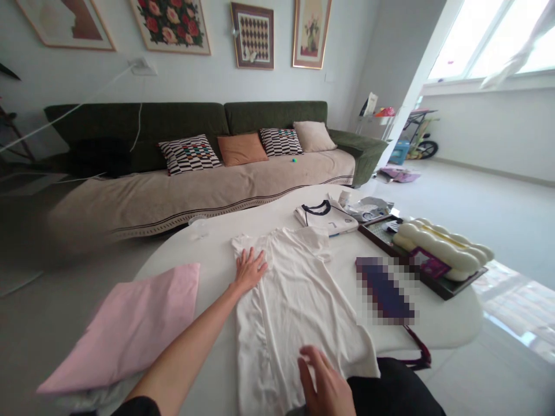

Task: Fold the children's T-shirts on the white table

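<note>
A white t-shirt lies spread lengthwise on the white oval table. My left hand rests flat on its left shoulder area, fingers stretched out. My right hand hovers over the shirt's lower hem near me, fingers apart and holding nothing. A folded white shirt with a dark collar sits further back on the table.
A pink cloth lies at the table's left. To the right sits a dark tray bearing a cream bumpy object, with a blurred dark item beside it. A green sofa with cushions stands behind.
</note>
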`<state>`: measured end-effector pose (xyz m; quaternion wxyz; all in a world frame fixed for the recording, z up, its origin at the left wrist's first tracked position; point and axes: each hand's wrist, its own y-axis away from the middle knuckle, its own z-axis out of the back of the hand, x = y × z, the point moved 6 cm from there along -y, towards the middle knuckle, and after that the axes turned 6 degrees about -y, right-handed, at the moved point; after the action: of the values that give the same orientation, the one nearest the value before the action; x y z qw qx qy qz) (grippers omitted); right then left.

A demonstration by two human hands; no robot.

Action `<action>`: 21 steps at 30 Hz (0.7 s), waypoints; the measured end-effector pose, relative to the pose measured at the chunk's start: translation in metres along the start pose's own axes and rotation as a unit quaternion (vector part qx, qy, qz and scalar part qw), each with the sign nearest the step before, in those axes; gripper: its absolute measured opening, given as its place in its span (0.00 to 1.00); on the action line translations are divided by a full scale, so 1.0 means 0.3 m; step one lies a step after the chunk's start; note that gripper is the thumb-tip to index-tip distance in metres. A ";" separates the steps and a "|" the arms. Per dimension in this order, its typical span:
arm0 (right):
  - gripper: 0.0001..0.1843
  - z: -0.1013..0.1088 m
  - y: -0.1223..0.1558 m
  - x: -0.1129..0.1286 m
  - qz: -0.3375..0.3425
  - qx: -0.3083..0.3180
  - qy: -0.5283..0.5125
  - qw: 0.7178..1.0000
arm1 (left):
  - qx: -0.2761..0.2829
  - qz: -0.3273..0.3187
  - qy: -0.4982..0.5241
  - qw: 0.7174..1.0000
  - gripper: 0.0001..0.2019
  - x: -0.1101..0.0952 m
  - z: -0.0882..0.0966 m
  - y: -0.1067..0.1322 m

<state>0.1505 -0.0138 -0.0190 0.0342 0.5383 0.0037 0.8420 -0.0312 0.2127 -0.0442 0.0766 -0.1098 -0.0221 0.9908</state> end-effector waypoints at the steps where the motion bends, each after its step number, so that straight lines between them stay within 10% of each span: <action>1: 0.18 -0.018 -0.053 0.052 0.074 0.010 0.079 0.994 | -0.009 0.006 -0.001 1.000 0.25 -0.006 0.002 0.005; 8: 0.33 -0.241 -0.281 0.088 0.156 0.128 0.308 0.930 | -0.031 0.010 -0.016 0.999 0.24 -0.014 -0.019 0.028; 21: 0.32 -0.258 -0.265 0.062 0.177 0.109 0.326 0.922 | -0.043 0.005 0.024 0.999 0.28 -0.125 0.055 0.116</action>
<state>0.0767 0.0691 -0.0381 -0.1776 0.2263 0.0111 0.9577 -0.0037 0.1721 -0.0223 0.0677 -0.1364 -0.0622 0.9864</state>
